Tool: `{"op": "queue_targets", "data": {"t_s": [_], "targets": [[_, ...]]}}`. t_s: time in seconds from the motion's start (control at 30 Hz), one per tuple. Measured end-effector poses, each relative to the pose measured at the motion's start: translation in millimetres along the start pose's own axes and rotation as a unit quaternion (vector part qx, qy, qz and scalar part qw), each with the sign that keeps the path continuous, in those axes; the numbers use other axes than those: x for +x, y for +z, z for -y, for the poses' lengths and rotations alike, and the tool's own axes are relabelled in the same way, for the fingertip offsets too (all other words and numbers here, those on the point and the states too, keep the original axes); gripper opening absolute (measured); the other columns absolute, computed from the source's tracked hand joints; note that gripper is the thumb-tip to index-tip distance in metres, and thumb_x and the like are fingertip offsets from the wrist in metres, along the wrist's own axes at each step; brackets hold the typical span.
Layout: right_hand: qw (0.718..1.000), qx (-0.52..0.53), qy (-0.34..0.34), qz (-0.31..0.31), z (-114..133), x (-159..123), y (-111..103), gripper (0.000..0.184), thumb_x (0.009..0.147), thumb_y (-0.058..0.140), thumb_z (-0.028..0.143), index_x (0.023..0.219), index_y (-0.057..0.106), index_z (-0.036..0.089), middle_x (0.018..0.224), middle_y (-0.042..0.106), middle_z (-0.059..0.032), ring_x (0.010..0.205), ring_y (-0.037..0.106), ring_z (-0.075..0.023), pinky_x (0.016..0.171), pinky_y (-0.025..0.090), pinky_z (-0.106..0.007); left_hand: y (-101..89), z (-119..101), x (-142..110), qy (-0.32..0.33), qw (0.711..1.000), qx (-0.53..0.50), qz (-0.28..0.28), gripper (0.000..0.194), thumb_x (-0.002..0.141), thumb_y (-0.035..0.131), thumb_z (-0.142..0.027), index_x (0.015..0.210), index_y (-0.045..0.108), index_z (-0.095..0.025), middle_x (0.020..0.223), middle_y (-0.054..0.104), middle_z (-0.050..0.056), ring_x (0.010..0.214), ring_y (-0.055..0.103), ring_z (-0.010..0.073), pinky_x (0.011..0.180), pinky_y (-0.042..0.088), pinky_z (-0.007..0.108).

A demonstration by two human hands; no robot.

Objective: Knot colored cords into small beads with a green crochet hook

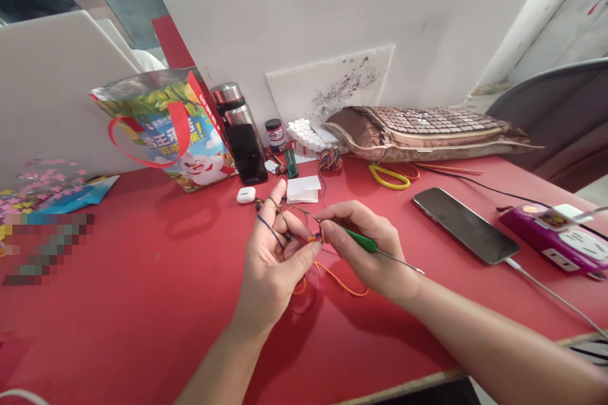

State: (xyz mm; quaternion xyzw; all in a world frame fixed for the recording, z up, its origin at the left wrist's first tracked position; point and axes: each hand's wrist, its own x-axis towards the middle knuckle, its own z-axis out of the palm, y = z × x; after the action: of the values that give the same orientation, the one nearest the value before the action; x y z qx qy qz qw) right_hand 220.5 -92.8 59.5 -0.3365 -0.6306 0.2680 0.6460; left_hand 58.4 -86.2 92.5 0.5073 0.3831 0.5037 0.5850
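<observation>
Above the red table, my left hand (280,259) is closed, thumb and fingers pinching a small piece of multicoloured cord work (313,238). A dark blue strand (270,228) runs round its raised fingers. My right hand (368,247) grips a crochet hook with a green handle (361,240); its metal shaft sticks out behind, toward the wrist. The fingertips of both hands meet at the cord work, where the hook's working tip is too small to make out. Loops of orange cord (344,285) hang below the hands.
Behind my hands are a folded white paper (303,190), a ball of multicoloured cord (330,159), a white earbud case (246,195) and a standing black phone (247,153). To the right lie yellow-handled scissors (389,178), a charging phone (465,224) and a purple power strip (546,237). A colourful bag (166,133) stands left.
</observation>
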Motion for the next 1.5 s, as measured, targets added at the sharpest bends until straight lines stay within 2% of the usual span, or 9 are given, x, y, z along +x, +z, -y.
{"op": "queue_targets", "data": {"t_s": [0.23, 0.5, 0.73, 0.93, 1.0, 1.1, 1.27, 1.37, 1.5], "targets": [[0.995, -0.066, -0.079, 0.011, 2, 1, 1, 0.012, 0.105, 0.060, 0.012, 0.109, 0.068, 0.020, 0.085, 0.073, -0.0012, 0.066, 0.063, -0.0105, 0.059, 0.051, -0.021, 2.3, 0, 2, -0.040, 0.998, -0.039, -0.005, 0.095, 0.076, 0.092, -0.022, 0.162, 0.050, -0.027, 0.082, 0.062, -0.005, 0.070, 0.053, 0.0091, 0.070, 0.048, 0.020], [0.999, -0.029, 0.031, 0.011, 4, 0, 0, 0.016, 0.106, 0.062, 0.026, 0.092, 0.067, 0.019, 0.068, 0.064, 0.0007, 0.057, 0.054, -0.0115, 0.054, 0.047, -0.024, 3.3, -1, -2, -0.010, 1.000, -0.013, -0.008, 0.098, 0.080, 0.091, -0.023, 0.166, 0.044, -0.029, 0.079, 0.062, -0.005, 0.066, 0.052, 0.0097, 0.063, 0.045, 0.021], [0.977, 0.157, 0.143, 0.012, 7, 6, 0, 0.029, 0.105, 0.067, 0.045, 0.095, 0.069, 0.018, 0.065, 0.057, 0.0037, 0.050, 0.042, -0.0085, 0.046, 0.036, -0.024, 1.3, 0, 3, -0.041, 0.998, -0.039, -0.016, 0.099, 0.074, 0.092, -0.018, 0.163, 0.049, -0.027, 0.081, 0.063, -0.005, 0.068, 0.054, 0.0098, 0.064, 0.045, 0.021], [0.966, 0.204, 0.158, 0.018, 9, 8, 2, 0.032, 0.101, 0.073, 0.051, 0.097, 0.068, 0.019, 0.063, 0.055, 0.0055, 0.051, 0.045, -0.0092, 0.048, 0.040, -0.025, 0.6, -1, 4, -0.069, 0.994, -0.086, -0.007, 0.096, 0.072, 0.093, -0.015, 0.159, 0.053, -0.027, 0.081, 0.064, -0.005, 0.070, 0.057, 0.0096, 0.066, 0.047, 0.019], [0.954, 0.237, 0.181, 0.015, 8, 8, 3, 0.032, 0.098, 0.076, 0.050, 0.096, 0.068, 0.019, 0.063, 0.057, 0.0055, 0.049, 0.045, -0.0086, 0.047, 0.040, -0.024, -1.1, 0, 4, -0.078, 0.992, -0.094, -0.003, 0.093, 0.073, 0.093, -0.015, 0.157, 0.055, -0.027, 0.081, 0.065, -0.005, 0.073, 0.061, 0.0107, 0.069, 0.049, 0.020], [0.915, 0.316, 0.252, 0.020, 5, 11, 0, 0.033, 0.093, 0.082, 0.049, 0.094, 0.068, 0.020, 0.064, 0.063, 0.0047, 0.043, 0.039, -0.0061, 0.042, 0.033, -0.022, -4.7, 2, 5, -0.096, 0.990, -0.098, 0.012, 0.089, 0.072, 0.093, -0.015, 0.153, 0.060, -0.027, 0.084, 0.068, -0.003, 0.080, 0.066, 0.0134, 0.075, 0.053, 0.023], [0.851, 0.385, 0.345, 0.092, -2, 18, -12, 0.038, 0.088, 0.082, 0.055, 0.087, 0.070, 0.019, 0.053, 0.056, 0.0079, 0.036, 0.022, -0.0029, 0.037, 0.021, -0.018, -6.2, 0, 3, -0.116, 0.986, -0.109, 0.051, 0.084, 0.071, 0.094, -0.013, 0.149, 0.066, -0.028, 0.087, 0.069, -0.001, 0.083, 0.066, 0.0162, 0.078, 0.053, 0.027], [0.846, 0.379, 0.354, 0.127, -7, 21, -21, 0.044, 0.091, 0.077, 0.060, 0.079, 0.068, 0.019, 0.045, 0.047, 0.0103, 0.034, 0.014, -0.0030, 0.035, 0.016, -0.017, -4.3, -3, 1, -0.121, 0.984, -0.101, 0.088, 0.081, 0.072, 0.094, -0.014, 0.147, 0.068, -0.027, 0.082, 0.067, -0.001, 0.074, 0.060, 0.0141, 0.070, 0.048, 0.027], [0.852, 0.348, 0.363, 0.144, -11, 24, -28, 0.050, 0.090, 0.077, 0.064, 0.071, 0.067, 0.018, 0.039, 0.041, 0.0100, 0.032, 0.017, -0.0045, 0.033, 0.014, -0.018, -2.6, -5, -1, -0.113, 0.983, -0.077, 0.118, 0.082, 0.074, 0.093, -0.017, 0.151, 0.065, -0.026, 0.080, 0.065, -0.001, 0.070, 0.055, 0.0122, 0.066, 0.042, 0.026]]}}
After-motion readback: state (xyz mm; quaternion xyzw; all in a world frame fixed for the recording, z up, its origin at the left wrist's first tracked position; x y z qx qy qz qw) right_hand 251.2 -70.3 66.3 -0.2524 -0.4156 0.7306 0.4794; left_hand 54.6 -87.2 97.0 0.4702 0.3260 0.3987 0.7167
